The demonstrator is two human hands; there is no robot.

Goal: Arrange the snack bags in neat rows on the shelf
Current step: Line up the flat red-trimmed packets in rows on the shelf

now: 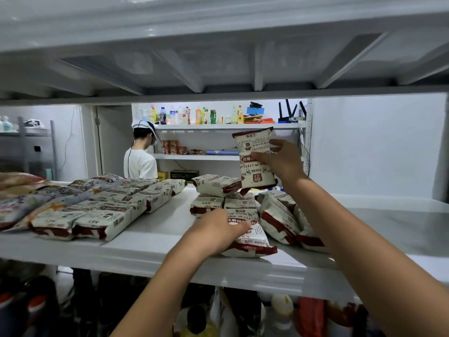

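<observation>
**White shelf, snack bags half sorted**

White metal shelf (155, 242), open at the back; another white board sits close overhead. Through the gap: a person in a white shirt (140, 164) facing away, and a far rack with a row of drink bottles (194, 116) on its top board. Plain white wall to the right.

Toward the shelf's left end, cream-and-red snack bags lie flat in neat rows (109, 210) running from the front edge toward the back. Further left, differently printed bags (21, 200), partly cut off. Near the middle of the shelf, a loose pile of the same cream-and-red bags (243, 203), some stacked, some leaning.

Left hand (218, 231) reaches in palm down, fingers curled over the front bag of the pile (252, 242), which lies flat at the shelf's front edge; whether it grips or only rests there cannot be told.

Right hand (279, 160), arm stretched forward, is clamped on a single bag (255, 158), held upright in the air above the pile, thumb across its printed face.
</observation>
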